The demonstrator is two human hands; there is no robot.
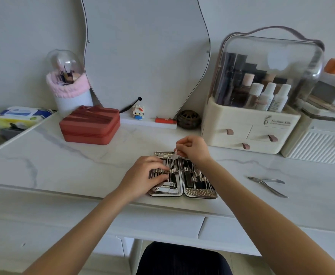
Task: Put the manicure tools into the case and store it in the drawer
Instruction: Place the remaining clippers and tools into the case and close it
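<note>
An open silver manicure case (pixel 200 192) lies flat near the front edge of the marble table, with several metal tools strapped inside both halves. My left hand (pixel 142 175) rests on the case's left half, fingers bent over the tool straps. My right hand (pixel 194 148) hovers above the case's far edge and pinches a thin metal tool (pixel 175 155) whose tip points down into the left half. A pair of steel nippers (pixel 267 184) lies loose on the table to the right of the case.
A red zip box (pixel 90 125) stands at the back left, a cream cosmetics organizer with small drawers (pixel 248 128) at the back right, a mirror (pixel 142 56) behind. Drawer fronts (pixel 158 223) run under the table edge; a dark stool (pixel 182 259) sits below.
</note>
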